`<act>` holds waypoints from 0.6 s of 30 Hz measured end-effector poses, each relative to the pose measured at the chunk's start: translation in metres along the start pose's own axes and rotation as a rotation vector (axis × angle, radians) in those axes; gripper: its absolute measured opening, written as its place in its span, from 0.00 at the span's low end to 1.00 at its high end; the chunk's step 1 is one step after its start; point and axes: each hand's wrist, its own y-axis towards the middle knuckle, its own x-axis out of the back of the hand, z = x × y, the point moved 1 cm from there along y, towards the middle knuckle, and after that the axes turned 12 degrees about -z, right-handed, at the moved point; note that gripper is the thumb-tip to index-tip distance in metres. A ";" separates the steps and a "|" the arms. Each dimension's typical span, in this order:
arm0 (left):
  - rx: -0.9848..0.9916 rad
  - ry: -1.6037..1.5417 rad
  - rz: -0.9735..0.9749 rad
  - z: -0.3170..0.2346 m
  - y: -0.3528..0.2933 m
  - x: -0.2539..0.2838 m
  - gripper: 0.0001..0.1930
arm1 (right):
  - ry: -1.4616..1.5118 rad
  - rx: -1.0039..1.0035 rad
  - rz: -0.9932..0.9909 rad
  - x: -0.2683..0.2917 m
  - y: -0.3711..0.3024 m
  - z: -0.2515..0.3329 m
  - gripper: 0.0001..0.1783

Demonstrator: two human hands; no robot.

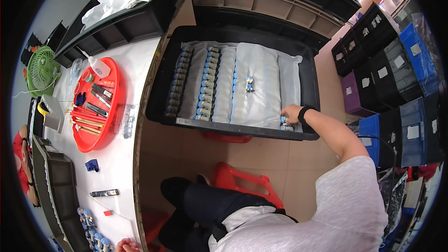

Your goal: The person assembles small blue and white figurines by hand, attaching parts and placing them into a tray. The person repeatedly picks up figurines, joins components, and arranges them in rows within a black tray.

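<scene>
My right hand (291, 114), with a black band on the wrist, reaches into the near right corner of a black bin (205, 124). Its fingers are closed on a small blue-capped figurine (283, 119), partly covered by them. Similar figurines (205, 91) lie in rows between strips of white padding sheet (256, 105). One single figurine (250, 84) lies on top of the sheet. At the lower edge, my left hand (127, 246) is by the white table's edge, near a group of figurines (95, 235). Only part of it shows, fingers curled; the rest is cut off.
On the white table (123, 156) stands a red tray (112, 107) with brushes, markers and a white bottle. A green fan (43, 72) is behind it. Stacked crates (373, 65) stand at the right. A red stool (247, 179) is below the bin.
</scene>
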 end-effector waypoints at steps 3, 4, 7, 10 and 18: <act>-0.003 -0.002 -0.015 0.000 -0.001 0.000 0.10 | 0.091 -0.042 0.078 0.009 -0.009 0.006 0.30; 0.000 -0.007 -0.024 0.001 -0.002 0.001 0.10 | 0.127 -0.063 0.070 0.009 -0.012 0.006 0.28; 0.003 0.000 -0.039 0.001 -0.002 0.000 0.10 | 0.242 -0.348 0.004 0.014 -0.021 0.011 0.23; -0.029 0.014 -0.022 0.002 -0.001 0.001 0.10 | 0.377 -0.492 0.077 0.004 -0.023 0.004 0.20; 0.015 -0.100 -0.018 0.019 0.002 0.007 0.06 | 0.473 -0.425 0.264 -0.017 -0.003 -0.017 0.17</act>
